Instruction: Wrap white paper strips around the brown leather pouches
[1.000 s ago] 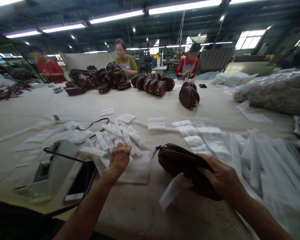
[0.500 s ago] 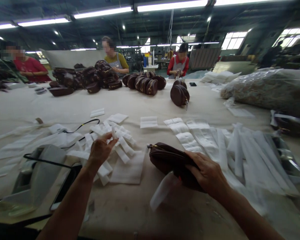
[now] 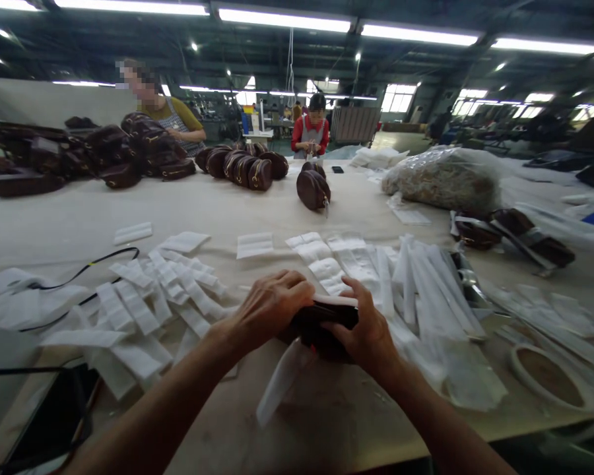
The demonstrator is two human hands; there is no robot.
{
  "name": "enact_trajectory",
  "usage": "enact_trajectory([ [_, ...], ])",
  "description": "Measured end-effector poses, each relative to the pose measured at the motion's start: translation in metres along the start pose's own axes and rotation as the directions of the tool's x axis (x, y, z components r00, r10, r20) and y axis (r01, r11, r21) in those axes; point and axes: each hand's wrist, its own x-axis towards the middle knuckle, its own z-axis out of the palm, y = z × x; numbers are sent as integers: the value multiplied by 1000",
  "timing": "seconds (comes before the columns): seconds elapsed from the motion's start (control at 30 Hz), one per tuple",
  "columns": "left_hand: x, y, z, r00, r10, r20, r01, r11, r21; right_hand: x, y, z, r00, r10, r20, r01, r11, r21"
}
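A dark brown zipped bag point(image 3: 334, 340) is held low over the table in front of me. My right hand point(image 3: 369, 330) grips its right side, thumb on the near face and fingers over the top. Along the bag's upper edge lies a white foam strip point(image 3: 337, 300). My left hand point(image 3: 280, 300) has its curled fingers closed on that strip's left end, against the bag; the fingertips are partly hidden. From the bag's near side hangs a translucent white strip point(image 3: 283, 382). Loose white foam strips point(image 3: 171, 280) lie left of my left hand.
More white strips point(image 3: 420, 290) lie to the right, near a tape roll point(image 3: 547, 376). Brown bags point(image 3: 260, 173) stand in a row farther back, with a pile point(image 3: 119, 155) to their left. A plastic-wrapped bundle point(image 3: 440, 181) sits at right. Two co-workers are across the table.
My left hand has moved right from the loose strips to the bag, bringing a white foam strip onto its upper edge. My right hand still holds the bag. The view has turned right.
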Motion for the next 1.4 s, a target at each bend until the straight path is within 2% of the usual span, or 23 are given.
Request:
enact_trajectory([
  [0.1, 6, 5, 2, 999, 24, 30, -25, 998, 55, -2, 0, -4, 998, -53, -30, 55, 994, 89],
  [0.17, 10, 8, 4, 997, 53, 53, -56, 997, 50, -2, -1, -7, 991, -124, -41, 129, 982, 138],
  [0.23, 11, 8, 7, 997, 67, 46, -69, 997, 26, -2, -2, -9, 987, -145, -72, 155, 975, 163],
  [0.37, 7, 2, 11, 992, 102, -72, -98, 994, 53, -1, -2, -13, 989, -96, -117, 117, 974, 195],
  [0.47, -2, -5, 13, 976, 174, -132, -156, 979, 131, -1, -1, -17, 993, -98, -63, 110, 968, 227],
  [0.67, -15, -11, 18, 965, 244, -92, -233, 966, 115, -3, 4, -19, 986, -162, -40, 166, 969, 184],
  [0.73, -17, -12, 20, 970, 235, -61, -227, 966, 121, -4, 5, -21, 990, -137, -24, 139, 974, 178],
  [0.93, -17, -8, 26, 971, 237, -45, -225, 958, 176, 3, 11, -38, 979, -66, 191, 33, 985, 170],
  [1.2, -16, -8, 29, 962, 271, -41, -256, 942, 217, 5, 6, -44, 968, -11, 251, 1, 999, 42],
  [1.27, -16, -11, 30, 964, 265, -32, -253, 945, 208, 2, 8, -46, 970, -13, 243, 7, 1000, 24],
  [1.4, -17, -15, 34, 971, 238, -26, -230, 957, 175, -7, 18, -51, 995, -23, 99, 20, 999, 28],
])
